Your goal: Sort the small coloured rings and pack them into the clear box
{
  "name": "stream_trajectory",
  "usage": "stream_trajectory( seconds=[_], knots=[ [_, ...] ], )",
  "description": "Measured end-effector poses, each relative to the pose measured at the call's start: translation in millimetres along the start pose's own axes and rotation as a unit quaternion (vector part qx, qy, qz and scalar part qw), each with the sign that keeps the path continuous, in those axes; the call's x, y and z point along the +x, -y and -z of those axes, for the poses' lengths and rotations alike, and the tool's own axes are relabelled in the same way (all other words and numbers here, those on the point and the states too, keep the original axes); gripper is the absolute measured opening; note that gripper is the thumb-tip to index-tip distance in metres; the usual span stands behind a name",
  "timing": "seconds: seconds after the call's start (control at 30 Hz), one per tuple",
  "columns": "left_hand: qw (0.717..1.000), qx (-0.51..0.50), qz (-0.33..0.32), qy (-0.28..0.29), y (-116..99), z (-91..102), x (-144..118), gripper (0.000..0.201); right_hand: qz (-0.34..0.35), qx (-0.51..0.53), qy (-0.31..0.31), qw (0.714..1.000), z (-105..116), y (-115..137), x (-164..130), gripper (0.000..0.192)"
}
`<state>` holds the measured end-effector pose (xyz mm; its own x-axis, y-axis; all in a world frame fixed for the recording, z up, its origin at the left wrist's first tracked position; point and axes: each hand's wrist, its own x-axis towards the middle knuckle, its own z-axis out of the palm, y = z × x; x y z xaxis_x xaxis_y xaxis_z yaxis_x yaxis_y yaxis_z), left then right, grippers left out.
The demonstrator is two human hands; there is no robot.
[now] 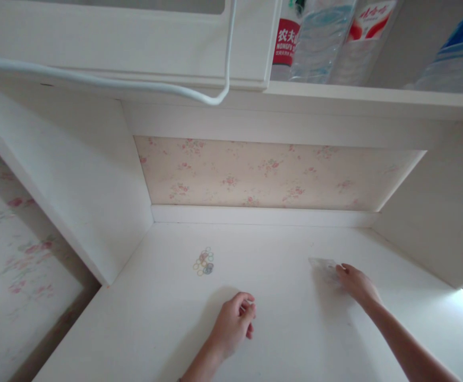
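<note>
My left hand is curled, fingertips pinched on something too small to tell. My right hand lies flat, fingers touching a small clear plastic bag on the white desk. Thin coloured rubber rings sit clustered beyond the left hand.

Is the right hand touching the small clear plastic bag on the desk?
Touching. The head view shows the right hand with its fingertips lying on the edge of the clear plastic bag, no gap between them.
</note>
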<state>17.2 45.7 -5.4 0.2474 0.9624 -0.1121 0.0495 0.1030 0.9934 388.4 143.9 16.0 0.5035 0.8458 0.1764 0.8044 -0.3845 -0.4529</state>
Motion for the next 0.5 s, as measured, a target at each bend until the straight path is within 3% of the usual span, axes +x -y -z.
stream_trajectory(
  seconds=[0.1, 0.17, 0.27, 0.37, 0.5],
  knots=[
    [1.000, 0.014, 0.003, 0.001, -0.9, -0.3, -0.3, 0.036, 0.022, -0.030, -0.040, 0.999, 1.1, 18.5, -20.8, 0.055],
    [0.999, 0.033, 0.010, 0.000, -1.7, 0.2, -0.8, 0.038, 0.054, 0.055, -0.057, 0.995, -4.3, 40.9, -48.2, 0.052],
    [0.997, 0.080, 0.006, 0.002, -4.8, 1.6, -2.3, 0.034, 0.055, 0.239, 0.009, 0.969, -25.1, 85.0, -104.8, 0.051],
    [0.991, 0.131, -0.038, -0.015, -9.7, 1.9, -4.6, 0.029, 0.031, 0.384, 0.086, 0.919, -52.3, 128.5, -161.0, 0.051],
    [0.977, 0.186, -0.090, -0.055, -14.7, 0.9, -9.9, 0.023, 0.054, 0.443, 0.139, 0.884, -71.9, 161.0, -201.0, 0.044]
  ],
)
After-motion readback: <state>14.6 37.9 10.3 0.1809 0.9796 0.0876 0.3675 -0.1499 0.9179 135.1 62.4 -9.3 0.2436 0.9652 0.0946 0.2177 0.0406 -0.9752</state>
